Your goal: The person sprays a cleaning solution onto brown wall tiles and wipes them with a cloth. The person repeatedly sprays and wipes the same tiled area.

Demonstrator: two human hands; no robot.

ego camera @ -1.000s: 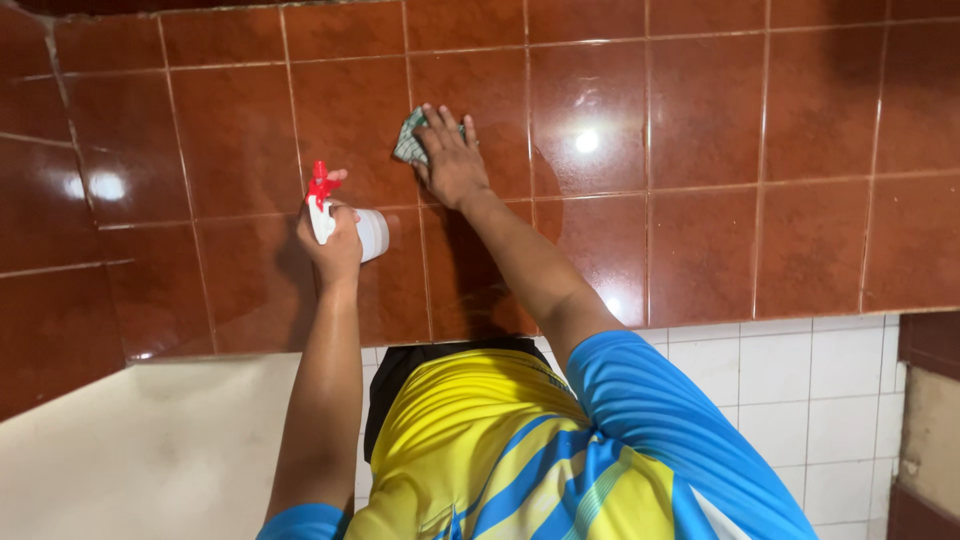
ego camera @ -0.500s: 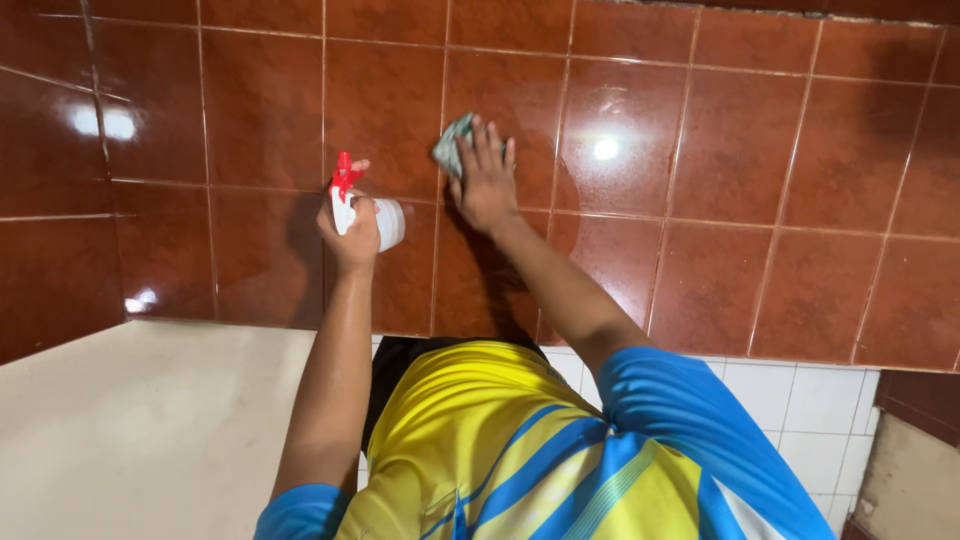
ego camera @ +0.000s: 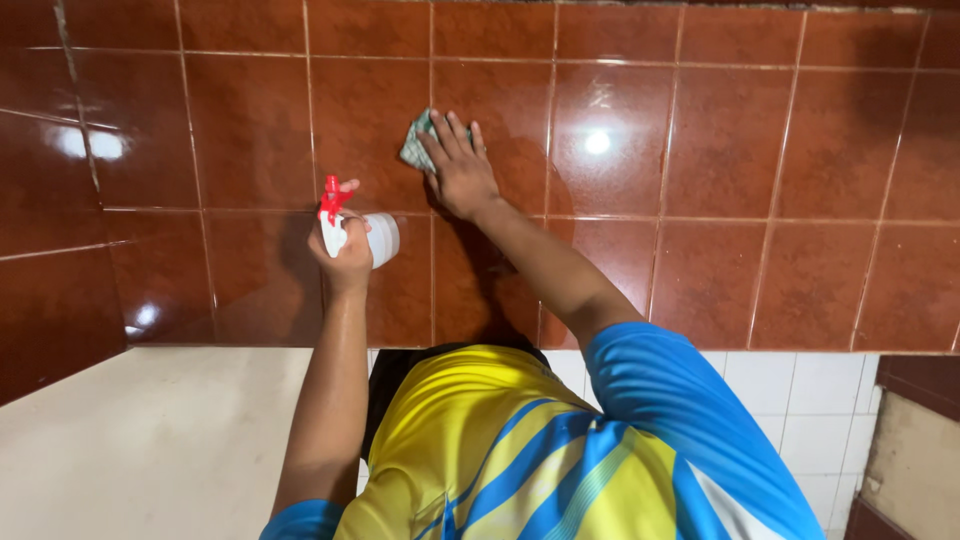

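Nearest: my yellow-and-blue striped jersey (ego camera: pixel 520 450), both arms reaching out over it. My left hand (ego camera: pixel 345 255) is wrapped tight around a white plastic spray bottle with red trigger nozzle (ego camera: pixel 372 236), held off the wall. Farther: my right hand (ego camera: pixel 458 170), fingers spread flat, presses a crumpled green checked cloth (ego camera: pixel 415 146) against the glossy reddish-brown wall tiles (ego camera: pixel 720 140).

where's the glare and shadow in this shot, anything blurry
Head view: a bright glare spot on the glossy brown tiles, more at far left; soft shadows fall beside the right hand with its cloth and the left hand holding the spray bottle; focus is sharp.
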